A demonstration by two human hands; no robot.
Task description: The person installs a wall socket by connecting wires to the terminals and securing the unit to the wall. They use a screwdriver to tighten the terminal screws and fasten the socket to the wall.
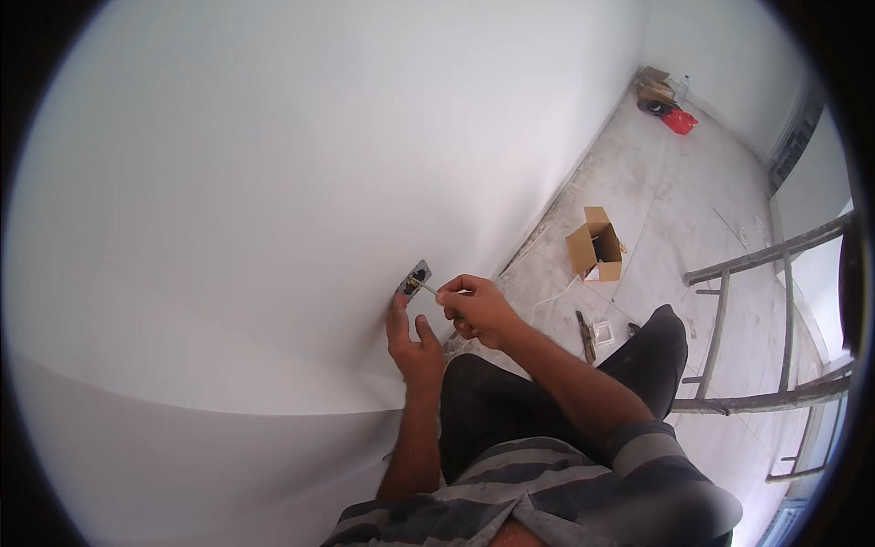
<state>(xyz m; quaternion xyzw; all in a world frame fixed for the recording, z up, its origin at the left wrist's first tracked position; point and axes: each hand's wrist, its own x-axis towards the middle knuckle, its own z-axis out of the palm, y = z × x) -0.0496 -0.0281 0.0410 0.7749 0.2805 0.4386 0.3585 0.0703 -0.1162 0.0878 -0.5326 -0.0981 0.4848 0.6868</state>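
Observation:
A small dark socket box [416, 278] is set low in the white wall [273, 182]. My right hand [476, 310] grips a thin screwdriver [425, 287] whose tip points into the box. Just below the box, my left hand [412, 344] rests flat against the wall with its fingers apart, one fingertip touching the box's lower edge. I am crouched, with my dark-trousered knees under my forearms.
An open cardboard box [597, 246] stands on the dusty floor to the right. A white plate [603, 333] and a dark tool [585, 335] lie near my knee. A wooden ladder [775, 319] lies at the right. A red bag [680, 121] and another carton [654, 87] sit in the far corner.

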